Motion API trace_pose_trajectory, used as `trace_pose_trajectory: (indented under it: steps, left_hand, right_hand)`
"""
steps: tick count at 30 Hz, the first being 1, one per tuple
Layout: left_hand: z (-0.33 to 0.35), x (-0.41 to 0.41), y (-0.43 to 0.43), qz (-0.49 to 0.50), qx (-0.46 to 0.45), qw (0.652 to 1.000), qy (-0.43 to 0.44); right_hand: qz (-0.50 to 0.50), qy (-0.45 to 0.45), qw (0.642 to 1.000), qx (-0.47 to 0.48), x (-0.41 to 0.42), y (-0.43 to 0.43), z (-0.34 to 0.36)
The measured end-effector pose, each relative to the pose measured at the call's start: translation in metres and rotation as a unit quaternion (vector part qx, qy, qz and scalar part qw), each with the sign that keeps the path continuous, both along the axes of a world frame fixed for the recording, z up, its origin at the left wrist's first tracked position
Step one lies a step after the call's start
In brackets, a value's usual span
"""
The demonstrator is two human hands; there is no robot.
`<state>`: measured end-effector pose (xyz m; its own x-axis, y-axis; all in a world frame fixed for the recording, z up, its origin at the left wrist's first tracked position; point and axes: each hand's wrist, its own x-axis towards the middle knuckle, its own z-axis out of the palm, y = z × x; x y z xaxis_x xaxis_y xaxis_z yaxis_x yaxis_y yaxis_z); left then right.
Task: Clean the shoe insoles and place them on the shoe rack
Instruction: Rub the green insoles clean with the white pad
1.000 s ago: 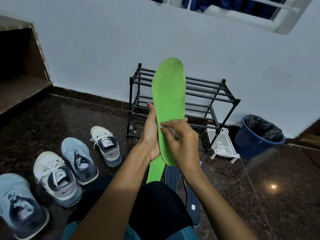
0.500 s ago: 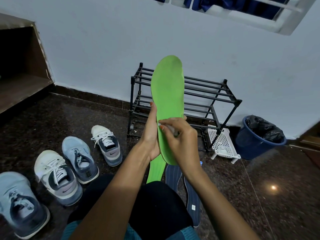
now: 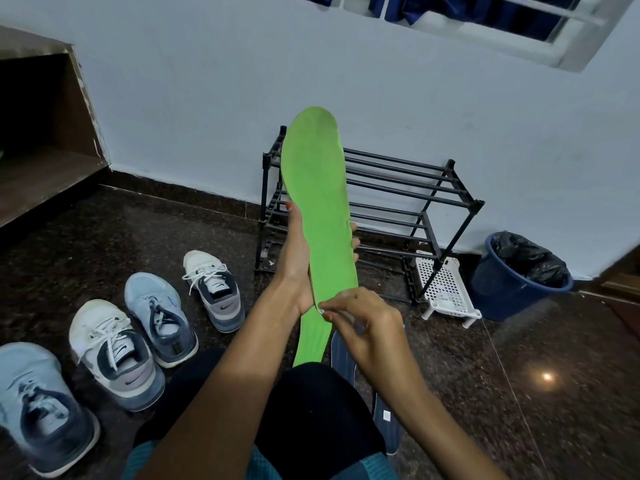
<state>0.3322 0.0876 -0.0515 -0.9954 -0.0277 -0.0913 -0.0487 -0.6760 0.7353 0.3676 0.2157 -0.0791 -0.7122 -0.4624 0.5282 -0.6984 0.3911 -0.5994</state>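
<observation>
aloft, green insole (image 3: 317, 188) in left hand (image 3: 294, 265)

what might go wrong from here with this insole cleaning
The left hand grips the green insole only low down, so its tall toe end may flop as the right hand, holding a small grey thing, works at the heel.
Loosened dirt may fall on the second green insole and dark blue insoles below.
The shoe rack has open bars; an insole may slip through.

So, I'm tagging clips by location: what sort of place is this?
Likely a home entryway or utility corner: a black shoe rack against the wall, four sneakers lined up on the dark stone floor, and a bag-lined blue bin near the rack.
</observation>
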Motion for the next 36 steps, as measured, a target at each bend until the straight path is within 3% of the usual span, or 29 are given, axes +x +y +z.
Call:
trace_pose_trajectory:
  steps: [6,14,23,30,36]
  left_hand:
    - [0.002,0.002,0.002,0.023,-0.022,0.999,0.000]
    - [0.002,0.001,0.005,0.084,-0.043,0.996,-0.008]
    - [0.006,0.002,0.001,0.044,-0.040,0.998,0.009]
    - [0.004,0.002,0.003,0.066,-0.042,0.997,0.012]
    - [0.002,0.001,0.004,0.084,-0.050,0.995,-0.001]
  right_hand:
    - [-0.028,0.030,0.998,0.049,-0.007,0.009,-0.003]
    - [-0.029,-0.020,0.999,-0.024,0.002,0.002,-0.006]
    - [-0.069,0.059,0.995,0.050,-0.026,0.024,-0.002]
    - [-0.063,0.088,0.993,0.050,-0.015,0.020,-0.009]
    - [-0.016,0.027,0.999,-0.014,-0.001,0.008,-0.010]
